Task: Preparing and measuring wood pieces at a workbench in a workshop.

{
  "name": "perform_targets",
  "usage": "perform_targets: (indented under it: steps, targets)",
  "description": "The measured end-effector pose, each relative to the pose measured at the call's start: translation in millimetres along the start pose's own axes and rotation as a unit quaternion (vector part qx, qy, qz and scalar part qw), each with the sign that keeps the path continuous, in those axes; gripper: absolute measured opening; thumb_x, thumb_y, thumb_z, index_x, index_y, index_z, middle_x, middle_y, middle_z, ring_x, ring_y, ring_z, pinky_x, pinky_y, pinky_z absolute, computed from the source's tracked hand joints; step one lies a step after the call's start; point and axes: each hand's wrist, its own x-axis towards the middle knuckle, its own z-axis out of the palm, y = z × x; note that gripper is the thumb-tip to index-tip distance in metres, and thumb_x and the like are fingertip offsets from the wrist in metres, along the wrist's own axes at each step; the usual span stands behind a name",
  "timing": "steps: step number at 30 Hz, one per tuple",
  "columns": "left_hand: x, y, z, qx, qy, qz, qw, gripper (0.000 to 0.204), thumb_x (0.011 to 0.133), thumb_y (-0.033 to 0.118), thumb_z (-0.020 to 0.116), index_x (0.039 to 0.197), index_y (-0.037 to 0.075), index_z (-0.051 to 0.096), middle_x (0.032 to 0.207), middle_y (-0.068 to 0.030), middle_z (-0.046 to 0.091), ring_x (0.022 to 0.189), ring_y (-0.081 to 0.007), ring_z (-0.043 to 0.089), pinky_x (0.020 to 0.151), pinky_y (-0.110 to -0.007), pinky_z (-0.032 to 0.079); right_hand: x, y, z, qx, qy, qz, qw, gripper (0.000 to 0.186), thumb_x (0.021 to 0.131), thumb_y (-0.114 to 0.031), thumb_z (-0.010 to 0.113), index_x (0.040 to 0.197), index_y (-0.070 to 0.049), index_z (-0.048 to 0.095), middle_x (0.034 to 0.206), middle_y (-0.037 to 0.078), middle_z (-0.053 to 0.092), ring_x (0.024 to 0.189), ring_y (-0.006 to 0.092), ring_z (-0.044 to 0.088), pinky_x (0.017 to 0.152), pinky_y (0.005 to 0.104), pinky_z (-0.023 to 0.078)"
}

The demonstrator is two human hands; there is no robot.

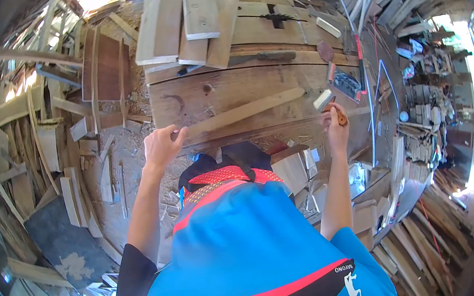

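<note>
My left hand (164, 147) pinched a wooden strip (244, 110), right hand (336, 128) gripped a brown handle (343, 116); seemingly positioning, next needing steadiness.

From my remote seat, the lettering I can pick out is one short printed word in small white capitals (343, 268), upside down to my view, at the lower right of the frame on the dark trim of the wearer's blue shirt (247, 229). Right below it I see a white emblem (350, 289) shaped like a leaping figure, printed on the same shirt near the bottom edge. Any markings on the tools at upper right are too small for me to read.
</note>
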Motion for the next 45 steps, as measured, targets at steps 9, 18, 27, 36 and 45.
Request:
perform_targets:
  steps: [9,18,27,36,45]
  targets:
    - [60,39,29,0.006,0.050,0.038,0.998,0.029,0.091,0.034,0.072,0.102,0.008,0.077,0.102,-0.0160,0.075,0.099,-0.0347,0.070,0.083,-0.045,0.055,-4,4,-13,0.046,-0.027,0.056,0.997,0.028,0.109,-0.029,0.054,0.121,-0.008,0.067,0.086,0.002,0.071,0.068,0.0083,0.062,0.060,0.0216,0.046]
    - [64,37,54,0.051,0.294,-0.062,0.952,0.025,0.091,0.022,0.073,0.110,0.006,0.074,0.128,-0.0169,0.069,0.123,-0.0365,0.060,0.108,-0.047,0.044,60,6,65,0.127,-0.360,0.030,0.924,0.024,0.109,-0.025,0.056,0.123,-0.009,0.068,0.089,0.001,0.069,0.080,0.0068,0.063,0.072,0.0224,0.051]
    - [105,7,110,0.109,0.423,-0.394,0.809,0.070,0.102,0.061,0.051,0.143,0.005,0.054,0.141,-0.0178,0.062,0.130,-0.0395,0.057,0.111,-0.050,0.039,62,-3,92,0.033,-0.494,-0.105,0.862,0.024,0.108,-0.020,0.058,0.128,-0.008,0.064,0.102,0.006,0.072,0.084,0.0158,0.063,0.078,0.0310,0.052]
    - [109,2,112,0.073,0.426,-0.390,0.813,0.065,0.106,0.059,0.042,0.143,0.007,0.055,0.143,-0.0155,0.062,0.131,-0.0370,0.057,0.111,-0.049,0.038,192,56,-81,0.031,-0.264,0.035,0.963,0.021,0.108,-0.015,0.054,0.118,-0.003,0.069,0.099,0.003,0.072,0.088,0.0076,0.066,0.077,0.0223,0.050]
    - [55,11,96,-0.091,0.581,-0.328,0.739,0.057,0.105,0.039,0.059,0.140,-0.005,0.054,0.140,-0.0212,0.060,0.122,-0.0313,0.064,0.101,-0.042,0.052,178,21,2,0.048,-0.528,-0.048,0.847,0.016,0.105,-0.014,0.058,0.109,-0.004,0.070,0.089,0.004,0.073,0.082,0.0100,0.067,0.076,0.0245,0.052]
